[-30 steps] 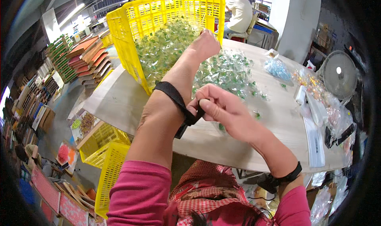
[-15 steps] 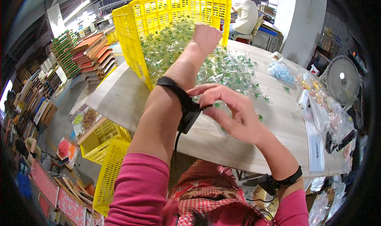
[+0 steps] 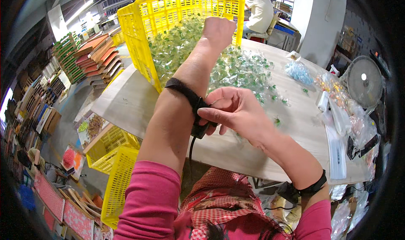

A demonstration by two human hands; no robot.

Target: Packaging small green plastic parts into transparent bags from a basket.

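My left forearm reaches out over the table, and my left hand (image 3: 219,32) is a closed fist with its back toward me; nothing sticks out of it. Around that forearm, below the elbow-side sleeve's edge, runs a black strap (image 3: 182,89) carrying a small black box (image 3: 200,129) with a cable hanging down. Against the box side of the strap, my right hand (image 3: 231,110) has its thumb and bent fingers pinched on the strap; the fingertips are partly hidden. Beyond the left arm lie many small clear packets with green bits (image 3: 247,73), spilling from a tipped yellow crate (image 3: 135,41).
A blue bundle of packets (image 3: 298,73), clear plastic bags (image 3: 358,130) and a fan (image 3: 364,82) stand on the right. Two yellow crates (image 3: 118,189) sit below the table's left edge. A person in a white shirt (image 3: 260,14) sits beyond the table.
My right hand has turned and closed in on the strap; its stretched fingers are now bent around it. The strap's loose end no longer sticks out. My left fist has risen slightly.
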